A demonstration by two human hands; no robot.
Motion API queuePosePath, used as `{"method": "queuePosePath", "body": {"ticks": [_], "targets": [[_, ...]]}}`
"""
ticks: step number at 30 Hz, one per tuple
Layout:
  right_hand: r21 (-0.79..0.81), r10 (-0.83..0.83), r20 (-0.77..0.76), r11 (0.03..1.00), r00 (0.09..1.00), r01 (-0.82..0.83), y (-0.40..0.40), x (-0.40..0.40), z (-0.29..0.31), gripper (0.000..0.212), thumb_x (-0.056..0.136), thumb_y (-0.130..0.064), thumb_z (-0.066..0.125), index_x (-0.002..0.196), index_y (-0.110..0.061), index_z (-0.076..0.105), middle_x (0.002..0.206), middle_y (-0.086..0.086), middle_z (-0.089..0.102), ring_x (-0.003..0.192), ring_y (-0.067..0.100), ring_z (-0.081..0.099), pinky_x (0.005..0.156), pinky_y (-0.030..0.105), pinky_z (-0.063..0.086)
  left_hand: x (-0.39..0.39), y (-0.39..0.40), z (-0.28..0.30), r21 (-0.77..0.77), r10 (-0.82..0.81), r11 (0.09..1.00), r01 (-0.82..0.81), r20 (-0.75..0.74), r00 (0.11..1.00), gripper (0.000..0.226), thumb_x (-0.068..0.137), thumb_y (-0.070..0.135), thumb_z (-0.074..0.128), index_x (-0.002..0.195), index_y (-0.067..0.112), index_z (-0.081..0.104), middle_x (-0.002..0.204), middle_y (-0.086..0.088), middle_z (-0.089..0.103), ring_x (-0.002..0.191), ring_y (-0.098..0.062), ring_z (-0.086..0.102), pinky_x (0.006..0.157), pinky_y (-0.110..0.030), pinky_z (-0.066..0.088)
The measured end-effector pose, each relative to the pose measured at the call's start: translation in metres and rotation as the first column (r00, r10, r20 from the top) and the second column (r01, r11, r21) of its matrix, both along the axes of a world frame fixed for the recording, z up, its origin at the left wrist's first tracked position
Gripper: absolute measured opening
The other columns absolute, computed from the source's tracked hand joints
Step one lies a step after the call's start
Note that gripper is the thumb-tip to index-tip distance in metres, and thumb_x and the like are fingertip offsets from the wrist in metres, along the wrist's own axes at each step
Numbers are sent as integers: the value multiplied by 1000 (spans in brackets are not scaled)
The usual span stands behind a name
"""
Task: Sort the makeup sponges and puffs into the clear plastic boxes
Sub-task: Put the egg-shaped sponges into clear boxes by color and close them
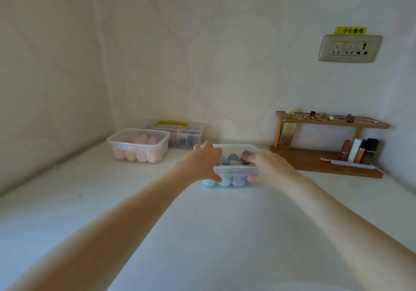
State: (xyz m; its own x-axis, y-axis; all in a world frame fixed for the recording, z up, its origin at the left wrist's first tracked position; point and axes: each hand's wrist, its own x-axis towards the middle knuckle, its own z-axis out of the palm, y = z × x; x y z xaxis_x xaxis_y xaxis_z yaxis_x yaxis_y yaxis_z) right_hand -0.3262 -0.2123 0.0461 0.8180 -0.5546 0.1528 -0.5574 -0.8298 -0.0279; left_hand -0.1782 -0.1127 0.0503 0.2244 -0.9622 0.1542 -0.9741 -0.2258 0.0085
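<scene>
A clear plastic box (236, 169) stands in the middle of the white table, holding blue, green, purple and dark sponges (233, 159). My left hand (203, 161) grips its left side, thumb on the front wall. On its right side my right hand (269, 167) holds the box, fingers over the rim. A second clear box (138, 144) at the back left is filled with peach and pink sponges (135, 155).
Behind the peach box sits a clear case with a yellow handle (177, 133). A wooden shelf (326, 146) at the right carries lipsticks (360, 151) and small jewellery. A wall socket (350, 48) is above it. Walls close the left and back.
</scene>
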Motion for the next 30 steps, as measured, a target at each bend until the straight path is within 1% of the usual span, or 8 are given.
{"method": "queuePosePath", "body": {"ticks": [3,7,10,15,20,24,26,30], "targets": [[-135,-5,-1,991,1000,5,9,9,-2,46,92,-30,54,137,-26,44,138,-1,50,119,26,54,89,35,48,15,4,-1,1,30,1000,-30,41,999,46,84,34,64,119,9,46,132,-11,39,120,-32,43,97,-37,41],[-228,46,180,974,983,-4,18,69,31,50,91,-32,55,139,-28,41,143,-3,43,127,21,49,93,36,49,76,22,34,-204,141,970,-132,32,989,40,84,29,64,114,8,47,125,-9,40,113,-31,49,89,-37,41],[-264,117,311,964,943,-32,35,136,47,44,89,-29,56,132,-28,46,128,-1,52,113,25,58,80,33,49,129,47,60,-311,243,923,-228,10,970,37,83,19,64,113,6,47,122,-11,43,110,-31,50,89,-39,44],[-338,141,271,940,952,-43,67,232,28,30,90,-11,50,119,-13,57,116,9,61,106,29,59,69,32,44,194,79,38,-304,515,837,-454,158,843,45,83,20,62,122,7,42,124,-12,46,112,-33,52,99,-37,36],[-296,225,252,944,941,-147,68,259,30,24,88,-21,56,112,-17,62,111,7,66,108,28,59,74,30,42,207,72,-10,-537,322,841,-56,416,850,73,43,16,79,108,14,45,107,-10,64,91,-32,65,82,-36,53],[114,259,471,930,843,-350,34,244,44,45,88,-36,59,129,-17,56,126,6,61,119,25,52,98,34,44,205,57,-25,-563,277,826,20,437,856,90,49,31,81,128,17,39,127,-13,55,116,-30,47,94,-47,47],[189,150,529,939,835,-288,8,235,36,42,93,-31,54,130,-11,54,132,9,55,125,25,47,101,30,37,200,49,-26,-546,278,835,70,527,803,98,52,40,79,137,22,32,139,-14,39,125,-31,33,100,-57,40],[64,59,157,995,986,-70,-24,247,-1,45,93,-15,50,135,-3,40,141,15,40,130,35,39,105,35,34,186,31,-45,-463,279,884,68,639,717,91,47,47,81,129,35,43,146,-9,25,130,-46,29,95,-70,32]]}}
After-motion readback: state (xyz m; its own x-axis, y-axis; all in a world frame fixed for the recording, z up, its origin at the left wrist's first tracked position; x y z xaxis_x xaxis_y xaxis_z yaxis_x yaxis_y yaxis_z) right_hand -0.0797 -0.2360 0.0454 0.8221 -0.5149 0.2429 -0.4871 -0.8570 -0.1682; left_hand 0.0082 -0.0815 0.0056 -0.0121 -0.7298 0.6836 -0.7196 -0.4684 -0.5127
